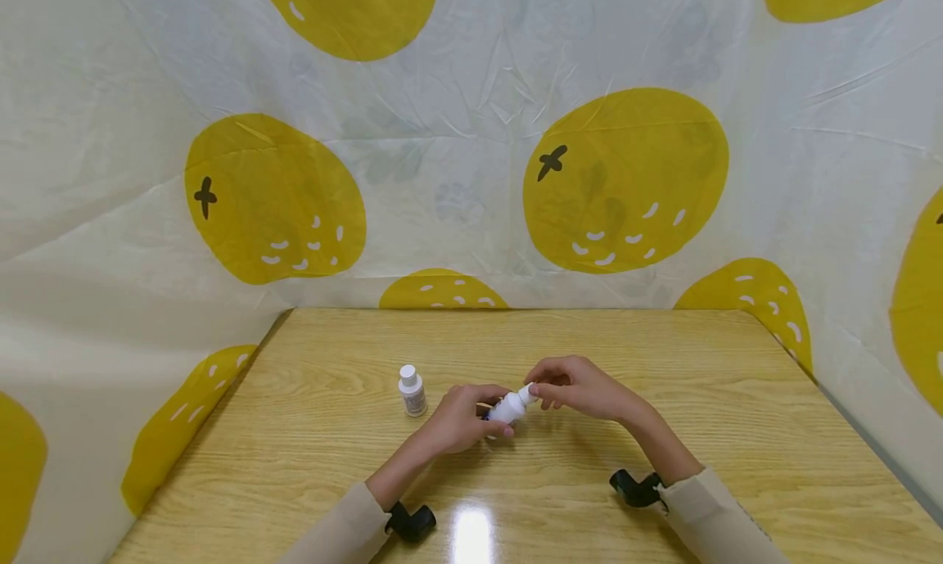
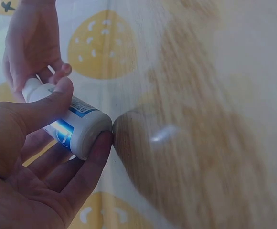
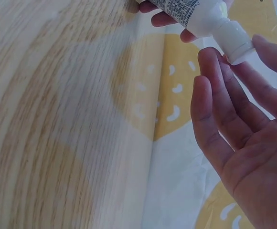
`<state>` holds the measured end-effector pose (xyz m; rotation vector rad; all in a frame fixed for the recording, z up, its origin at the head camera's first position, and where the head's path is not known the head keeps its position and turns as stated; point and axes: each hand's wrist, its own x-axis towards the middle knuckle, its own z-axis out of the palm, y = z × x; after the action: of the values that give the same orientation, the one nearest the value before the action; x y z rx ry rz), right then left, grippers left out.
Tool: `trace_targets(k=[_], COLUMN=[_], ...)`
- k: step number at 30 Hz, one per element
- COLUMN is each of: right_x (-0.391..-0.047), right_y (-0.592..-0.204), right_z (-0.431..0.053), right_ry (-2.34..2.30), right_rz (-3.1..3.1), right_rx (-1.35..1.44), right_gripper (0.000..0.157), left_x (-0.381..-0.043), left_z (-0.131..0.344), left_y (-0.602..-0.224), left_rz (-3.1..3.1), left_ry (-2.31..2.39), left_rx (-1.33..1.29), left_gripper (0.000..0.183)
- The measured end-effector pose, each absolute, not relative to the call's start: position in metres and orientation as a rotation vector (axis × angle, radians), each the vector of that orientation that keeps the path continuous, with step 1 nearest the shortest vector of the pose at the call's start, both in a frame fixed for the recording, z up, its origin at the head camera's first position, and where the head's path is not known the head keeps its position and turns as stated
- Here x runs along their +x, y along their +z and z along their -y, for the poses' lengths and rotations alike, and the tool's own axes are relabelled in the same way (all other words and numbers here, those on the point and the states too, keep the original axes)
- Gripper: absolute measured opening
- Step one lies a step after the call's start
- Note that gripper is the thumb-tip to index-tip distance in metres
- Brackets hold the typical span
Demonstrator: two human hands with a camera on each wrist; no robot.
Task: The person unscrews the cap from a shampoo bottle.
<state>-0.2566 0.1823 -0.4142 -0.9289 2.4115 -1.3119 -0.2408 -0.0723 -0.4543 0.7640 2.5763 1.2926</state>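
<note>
My left hand (image 1: 458, 421) grips a small white plastic bottle (image 1: 506, 409) around its body, tilted with the cap end toward the right. Its blue-and-white label (image 2: 65, 132) shows between thumb and fingers in the left wrist view, with the fingers under the base. At the other end, my right hand (image 1: 587, 390) pinches the white cap (image 3: 236, 44) between thumb and forefinger. The other fingers of that hand are held out below the cap. Left of the left hand, a second white bottle (image 1: 414, 395) stands upright with its cap on.
Both hands are over a light wood-grain table (image 1: 331, 482). A white cloth (image 1: 457, 196) printed with large yellow fruit hangs behind and along the sides. Black wrist devices (image 1: 411, 522) sit at both beige sleeves (image 1: 715, 515).
</note>
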Motion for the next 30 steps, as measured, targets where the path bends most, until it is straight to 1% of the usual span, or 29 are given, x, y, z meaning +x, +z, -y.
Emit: trace_targets(k=[5,12,17,24,30], right_x=[-0.2561,-0.2554,-0.2551,-0.2559,-0.2564], right_y=[-0.4135,-0.4132,-0.4134,-0.4147,-0.4153], right_z=[-0.1825,-0.1825,-0.1823,-0.1832,-0.1828], right_ry=[-1.314,-1.310,-1.307,-1.303,-1.303], right_rz=[-2.409,-2.410,-2.410,-2.402,-2.397], right_rx=[-0.952,-0.950,-0.909,-0.941,-0.956], right_gripper=[0.022,0.026,0.025,0.023,0.026], left_x=[-0.2404,-0.2407,-0.2396,-0.2392,-0.2398], left_z=[0.0720,0.0716,0.0716,0.0716,0.0717], left_y=[-0.4542,-0.4540,-0.4531,-0.4532,-0.4537], left_rz=[-2.577,-2.578,-2.583,-2.581,-2.580], left_ry=[1.290,1.295,1.289,1.286,1.285], left_rx=[0.760,0.763,0.769,0.769,0.756], left_gripper=[0.043,0.042,0.041,0.041,0.042])
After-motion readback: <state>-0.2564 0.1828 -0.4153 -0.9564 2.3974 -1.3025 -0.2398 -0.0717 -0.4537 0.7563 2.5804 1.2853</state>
